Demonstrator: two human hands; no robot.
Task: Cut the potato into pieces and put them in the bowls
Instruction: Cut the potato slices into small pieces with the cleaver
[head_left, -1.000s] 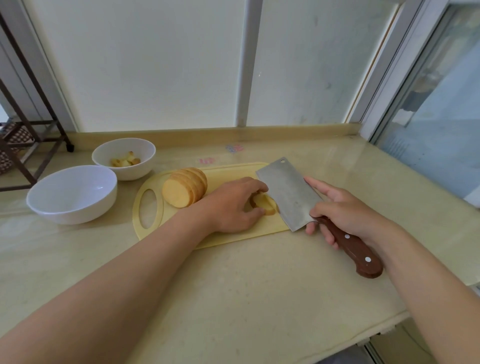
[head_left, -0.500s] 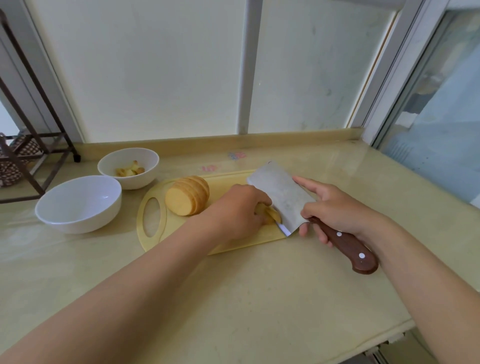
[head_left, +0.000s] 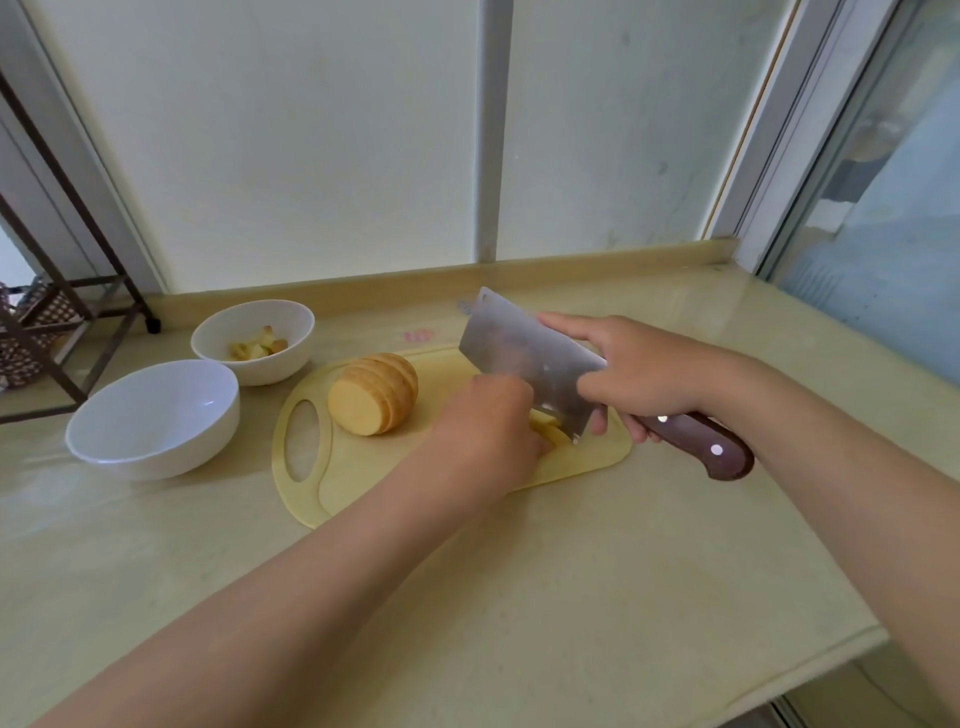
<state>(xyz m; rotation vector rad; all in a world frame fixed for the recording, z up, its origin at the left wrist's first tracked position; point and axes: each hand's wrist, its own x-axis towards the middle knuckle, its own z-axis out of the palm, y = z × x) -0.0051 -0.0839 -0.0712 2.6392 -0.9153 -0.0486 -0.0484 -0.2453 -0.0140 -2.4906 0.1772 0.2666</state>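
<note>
- Fingers (head_left: 511, 397) of the left hand (head_left: 483, 426) curl down over a potato piece (head_left: 551, 430), pinning it to the cutting board (head_left: 363, 483).
- Right hand (head_left: 644, 374) grips the cleaver (head_left: 524, 358) by its handle, forefinger stretched along the blade's top, edge down at that piece.
- Sliced potato (head_left: 371, 400) lies further left on the board.
- Small bowl (head_left: 291, 361) holds cut bits (head_left: 257, 347); large bowl (head_left: 156, 447) stands just beside it.

We see two arms, both bare; the left forearm (head_left: 311, 597) is uncovered along all its visible length, from the lower edge up to the wrist; the right forearm (head_left: 857, 493) is likewise bare from the right edge; the left hand (head_left: 488, 421) and right hand (head_left: 639, 369) are ungloved.
</note>
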